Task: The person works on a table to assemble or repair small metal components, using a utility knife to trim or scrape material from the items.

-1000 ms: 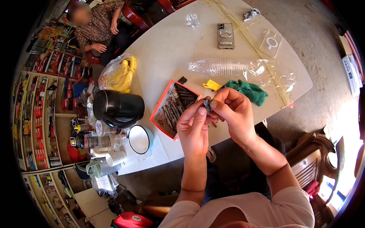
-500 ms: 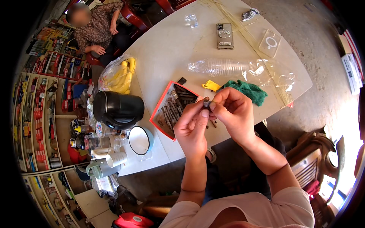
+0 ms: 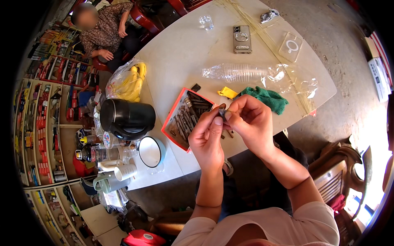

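While a red-rimmed box [image 3: 174,108] sits open alongside, a small dark piece [image 3: 221,112] is pinched from two sides

Held above the near edge of a pale table [image 3: 176,49], the piece is gripped between the thumb and forefinger of the left hand [image 3: 208,139], while the right hand [image 3: 252,125] pinches it from the other side. The fingertips cover much of it.

A few loose bits [image 3: 231,133] lie on the tabletop below. Just to the left, the box holds a jumble of dark rods [image 3: 184,121], its right-hand end partly blocked from view by the left hand. Farther left stand a white-lined mug [image 3: 150,151] and a black kettle [image 3: 129,118].

Past the right hand, which overlaps its edge, rests a crumpled green cloth [image 3: 269,99], with a yellow object [image 3: 227,93] beside it. Beyond them a clear plastic bottle [image 3: 242,72] lies on its side, level with bagged bananas [image 3: 133,84] at the left. Farther out are a phone [image 3: 242,39], a transparent case [image 3: 291,47] and a drinking glass [image 3: 206,23]. Across the table's far left side, a person [image 3: 106,30] in a patterned top sits near crowded shelves [image 3: 43,135].
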A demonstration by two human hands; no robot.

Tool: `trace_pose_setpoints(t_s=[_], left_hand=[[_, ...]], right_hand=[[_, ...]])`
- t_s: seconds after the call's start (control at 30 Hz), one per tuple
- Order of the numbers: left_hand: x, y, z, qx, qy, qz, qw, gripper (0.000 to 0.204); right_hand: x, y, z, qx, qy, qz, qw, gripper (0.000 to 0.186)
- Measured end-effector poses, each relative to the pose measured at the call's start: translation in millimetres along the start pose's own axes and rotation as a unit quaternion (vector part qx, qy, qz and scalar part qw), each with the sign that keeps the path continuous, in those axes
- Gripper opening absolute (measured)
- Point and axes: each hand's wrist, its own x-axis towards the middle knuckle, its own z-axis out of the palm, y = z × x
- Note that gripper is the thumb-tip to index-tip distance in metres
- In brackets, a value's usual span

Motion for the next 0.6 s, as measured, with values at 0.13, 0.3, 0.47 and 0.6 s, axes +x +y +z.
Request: trace_pose_setpoints(t_s=[0.13,0.3,0.47,0.6], left_hand=[[0.8,1.8,2.7,0.043,-0.02,0.042,0.998,0.024],[1.5,1.6,-3.2,0.116,-0.057,0.095,0.987,0.024],[0.6,7.3,-1.0,0.086,-0.051,0.069,0.993,0.023],[-0.4,5.5,-3.4,0.06,-0.05,0.065,0.995,0.023]], right_hand=[[0.1,-2.6,-0.7,0.001,-0.003,0.004,1.0,0.005],[-3.2,-3.5,-1.6,-0.04,0.002,-0.015,0.999,0.007],[-7.2,-4.8,1.6,-0.032,0.01,-0.025,0.999,0.008],[-7.0,-4.3,0.3,-0.019,-0.007,-0.014,1.0,0.007]])
